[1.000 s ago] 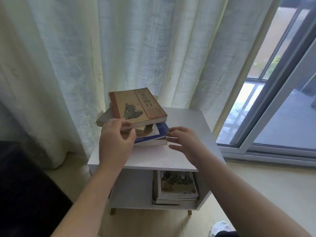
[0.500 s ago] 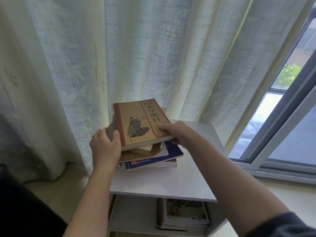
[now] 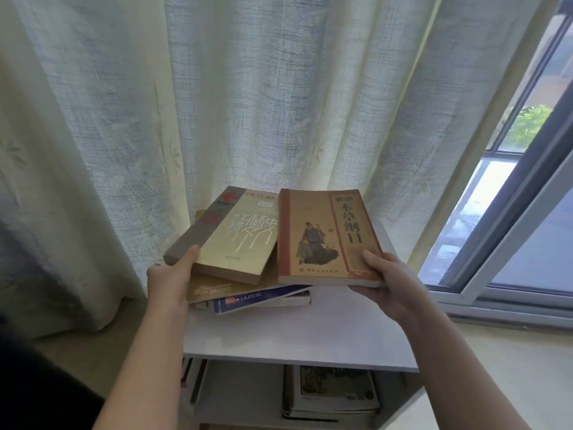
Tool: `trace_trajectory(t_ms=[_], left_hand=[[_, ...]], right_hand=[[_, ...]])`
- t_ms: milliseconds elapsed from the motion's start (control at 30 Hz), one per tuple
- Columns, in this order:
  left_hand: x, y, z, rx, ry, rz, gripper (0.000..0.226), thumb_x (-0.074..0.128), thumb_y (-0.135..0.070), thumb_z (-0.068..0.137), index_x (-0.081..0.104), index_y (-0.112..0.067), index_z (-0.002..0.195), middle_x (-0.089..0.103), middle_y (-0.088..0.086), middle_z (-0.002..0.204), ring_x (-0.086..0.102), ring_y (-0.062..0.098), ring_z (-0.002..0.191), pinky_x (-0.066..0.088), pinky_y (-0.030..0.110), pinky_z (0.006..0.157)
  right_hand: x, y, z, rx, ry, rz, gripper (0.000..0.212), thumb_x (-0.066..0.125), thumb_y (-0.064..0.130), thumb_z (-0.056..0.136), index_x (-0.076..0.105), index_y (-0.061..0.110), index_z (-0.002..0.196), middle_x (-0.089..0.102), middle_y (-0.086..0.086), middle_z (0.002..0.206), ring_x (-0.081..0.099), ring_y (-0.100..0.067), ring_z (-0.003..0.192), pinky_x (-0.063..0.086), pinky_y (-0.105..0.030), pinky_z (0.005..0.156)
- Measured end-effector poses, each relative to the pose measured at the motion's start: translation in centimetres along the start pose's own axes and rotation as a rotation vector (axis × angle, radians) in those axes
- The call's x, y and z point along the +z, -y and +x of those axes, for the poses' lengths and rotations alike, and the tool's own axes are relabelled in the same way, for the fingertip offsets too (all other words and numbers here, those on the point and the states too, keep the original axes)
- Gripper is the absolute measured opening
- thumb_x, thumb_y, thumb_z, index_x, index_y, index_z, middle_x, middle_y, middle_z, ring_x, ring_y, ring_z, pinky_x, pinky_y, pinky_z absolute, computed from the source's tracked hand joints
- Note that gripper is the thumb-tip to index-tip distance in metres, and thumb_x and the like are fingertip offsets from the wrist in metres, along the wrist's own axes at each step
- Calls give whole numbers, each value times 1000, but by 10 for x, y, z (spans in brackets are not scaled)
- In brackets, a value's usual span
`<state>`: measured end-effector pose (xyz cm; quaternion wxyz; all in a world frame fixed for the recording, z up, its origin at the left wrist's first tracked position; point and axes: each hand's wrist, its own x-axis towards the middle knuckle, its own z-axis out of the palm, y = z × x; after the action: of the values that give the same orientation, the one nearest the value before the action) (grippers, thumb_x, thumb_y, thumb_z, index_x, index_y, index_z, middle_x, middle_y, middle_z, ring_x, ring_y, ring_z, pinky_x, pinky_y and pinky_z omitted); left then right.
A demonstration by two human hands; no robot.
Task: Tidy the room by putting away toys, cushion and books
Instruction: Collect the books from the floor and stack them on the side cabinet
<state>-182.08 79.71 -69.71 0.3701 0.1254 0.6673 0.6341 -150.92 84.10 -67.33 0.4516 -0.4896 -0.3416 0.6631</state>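
A brown book with a seated figure on its cover (image 3: 325, 237) is held at its lower right corner by my right hand (image 3: 390, 283), lifted to the right of the stack. My left hand (image 3: 170, 280) grips the near corner of a cream book with a grey spine (image 3: 229, 237), which lies on top of the stack. Under it are a tan book (image 3: 223, 287) and a blue-and-white book (image 3: 260, 301), all resting on the white side table (image 3: 294, 333). More books (image 3: 335, 392) lie flat in the table's lower shelf.
A pale curtain (image 3: 217, 103) hangs right behind the table. A sliding window with a grey frame (image 3: 511, 228) stands to the right. A dark object (image 3: 37, 386) fills the lower left corner. Light floor shows at the lower right.
My right hand has drawn the brown book off the stack and to the right, uncovering the cream book. My left hand has shifted onto the cream book's corner. The view has moved closer.
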Motion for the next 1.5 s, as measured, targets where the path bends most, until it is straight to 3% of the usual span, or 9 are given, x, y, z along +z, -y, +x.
trace_trajectory(t_ms=[167, 433, 733, 867, 933, 1100, 1200, 1333, 1500], left_hand=[[-1, 0, -2, 6, 59, -64, 36, 76, -27, 80, 60, -15, 110, 67, 10, 107, 65, 30, 94, 54, 52, 82], [-3, -24, -13, 323, -68, 165, 35, 65, -25, 86, 50, -14, 116, 59, 5, 108, 59, 24, 96, 48, 37, 79], [23, -13, -49, 159, 88, -264, 35, 60, -9, 92, 47, -13, 125, 59, 8, 116, 63, 24, 100, 61, 33, 59], [47, -5, -67, 228, 116, -302, 42, 62, -11, 91, 45, -15, 129, 57, 8, 123, 61, 27, 108, 59, 41, 73], [56, -2, -76, 254, 147, -330, 45, 64, -13, 89, 45, -20, 129, 58, 6, 124, 60, 28, 110, 55, 50, 84], [83, 3, -104, 273, 269, -384, 39, 61, -3, 90, 51, -32, 114, 63, 2, 112, 64, 29, 103, 55, 49, 82], [99, 17, -123, 218, 378, -378, 39, 56, 1, 91, 52, -34, 107, 65, 3, 103, 68, 26, 91, 56, 48, 77], [111, 32, -138, 119, 525, -429, 42, 51, 7, 87, 56, -29, 108, 69, 5, 91, 69, 19, 68, 56, 33, 51], [110, 34, -133, 20, 859, -337, 53, 74, -6, 62, 55, -10, 111, 67, 16, 91, 67, 27, 70, 55, 34, 51]], right_hand=[[-30, 5, -7, 40, -45, 12, 24, 52, 14, 98, 52, 4, 120, 69, -17, 100, 69, -26, 83, 58, -30, 53], [-57, -3, -18, 96, -73, -19, 29, 52, 16, 98, 50, 4, 124, 67, -21, 107, 68, -30, 90, 59, -31, 55], [-45, 6, -21, 25, 130, 381, 38, 53, 18, 94, 53, 9, 130, 69, -16, 106, 71, -22, 84, 61, -30, 65], [-45, 11, -25, -22, 257, 403, 86, 92, 20, 54, 54, 11, 130, 66, -20, 114, 70, -28, 94, 61, -33, 66], [-49, 13, -27, -45, 320, 340, 99, 97, 22, 44, 53, 12, 132, 65, -22, 117, 67, -33, 101, 60, -36, 70], [-46, 11, -33, -61, 357, 278, 52, 57, 7, 86, 50, 17, 136, 63, -22, 120, 65, -36, 102, 59, -42, 74], [-44, 7, -33, -72, 251, 245, 54, 59, 14, 83, 48, 17, 136, 65, -21, 119, 68, -36, 100, 58, -41, 68], [-65, 16, -37, -81, 231, 223, 53, 62, 22, 83, 48, 22, 134, 66, -19, 117, 67, -38, 101, 58, -46, 70], [-94, 18, -40, -123, 208, 68, 51, 68, 19, 85, 48, 22, 132, 68, -18, 112, 67, -40, 101, 58, -47, 70]])
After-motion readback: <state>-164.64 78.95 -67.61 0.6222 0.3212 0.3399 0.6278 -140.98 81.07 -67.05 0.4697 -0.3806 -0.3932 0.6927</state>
